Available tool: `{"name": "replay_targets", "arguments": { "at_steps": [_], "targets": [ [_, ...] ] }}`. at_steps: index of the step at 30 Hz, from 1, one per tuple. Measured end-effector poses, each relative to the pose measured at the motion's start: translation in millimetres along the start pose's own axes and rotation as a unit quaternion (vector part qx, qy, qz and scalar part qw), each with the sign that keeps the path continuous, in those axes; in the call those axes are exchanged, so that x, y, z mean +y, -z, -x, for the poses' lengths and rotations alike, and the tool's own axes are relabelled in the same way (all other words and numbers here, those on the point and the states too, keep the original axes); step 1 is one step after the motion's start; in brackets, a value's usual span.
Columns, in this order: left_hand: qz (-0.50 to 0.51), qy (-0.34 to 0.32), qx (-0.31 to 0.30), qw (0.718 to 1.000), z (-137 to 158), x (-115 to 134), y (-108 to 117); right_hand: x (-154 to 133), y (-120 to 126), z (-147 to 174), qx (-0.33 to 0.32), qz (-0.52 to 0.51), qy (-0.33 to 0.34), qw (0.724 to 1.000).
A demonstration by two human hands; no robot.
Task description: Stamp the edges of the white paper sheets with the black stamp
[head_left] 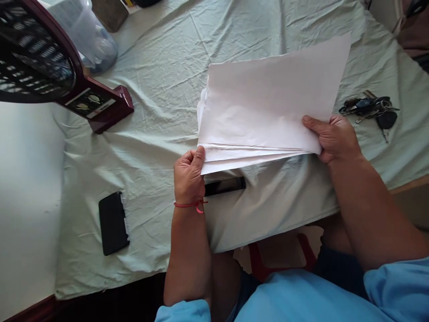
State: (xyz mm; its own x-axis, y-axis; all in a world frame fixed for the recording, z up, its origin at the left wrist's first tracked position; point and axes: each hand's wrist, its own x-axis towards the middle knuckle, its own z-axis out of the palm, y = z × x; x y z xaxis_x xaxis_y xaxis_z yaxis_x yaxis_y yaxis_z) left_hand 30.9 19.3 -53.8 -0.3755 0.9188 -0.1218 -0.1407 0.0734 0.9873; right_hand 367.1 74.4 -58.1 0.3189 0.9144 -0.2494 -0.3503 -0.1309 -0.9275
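A stack of white paper sheets (264, 103) is lifted above a table covered with a pale green cloth (161, 80). My left hand (188, 175) pinches the stack's near left corner; a red thread circles that wrist. My right hand (333, 136) grips the near right corner, thumb on top. The sheets fan slightly apart along the near edge. A dark flat object (224, 185) lies on the cloth just under the stack, partly hidden by my left hand.
A black phone case (113, 222) lies at the near left. A bunch of keys (372, 109) rests at the right. A maroon fan (50, 62) stands at the far left beside a clear plastic container (87, 31). The table's near edge runs by my knees.
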Motion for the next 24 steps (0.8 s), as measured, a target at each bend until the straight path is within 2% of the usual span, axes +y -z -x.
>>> {"name": "replay_targets", "arguments": {
  "at_steps": [4, 9, 15, 21, 24],
  "targets": [
    [0.025, -0.003, -0.014, 1.000, -1.0, -4.1, -2.8, 3.3, 5.4, -4.6, -0.013, 0.003, 0.003, 1.000],
    [0.069, -0.007, -0.003, 0.998, -4.2, -7.1, -0.6, 3.3, 9.7, -6.0, -0.025, 0.015, -0.007, 1.000],
    [0.077, -0.003, 0.018, 0.997, -4.6, -7.4, 1.4, -0.8, 3.5, 2.7, -0.024, 0.019, -0.004, 1.000],
    [0.102, 0.008, -0.019, 0.995, -3.6, -6.3, -2.5, -6.1, 0.1, 7.8, -0.025, 0.027, 0.000, 0.999],
    [0.090, 0.016, -0.009, 0.996, -4.7, -7.0, 0.2, -8.1, 0.1, 9.1, -0.029, 0.039, -0.010, 0.999]
  ]
}}
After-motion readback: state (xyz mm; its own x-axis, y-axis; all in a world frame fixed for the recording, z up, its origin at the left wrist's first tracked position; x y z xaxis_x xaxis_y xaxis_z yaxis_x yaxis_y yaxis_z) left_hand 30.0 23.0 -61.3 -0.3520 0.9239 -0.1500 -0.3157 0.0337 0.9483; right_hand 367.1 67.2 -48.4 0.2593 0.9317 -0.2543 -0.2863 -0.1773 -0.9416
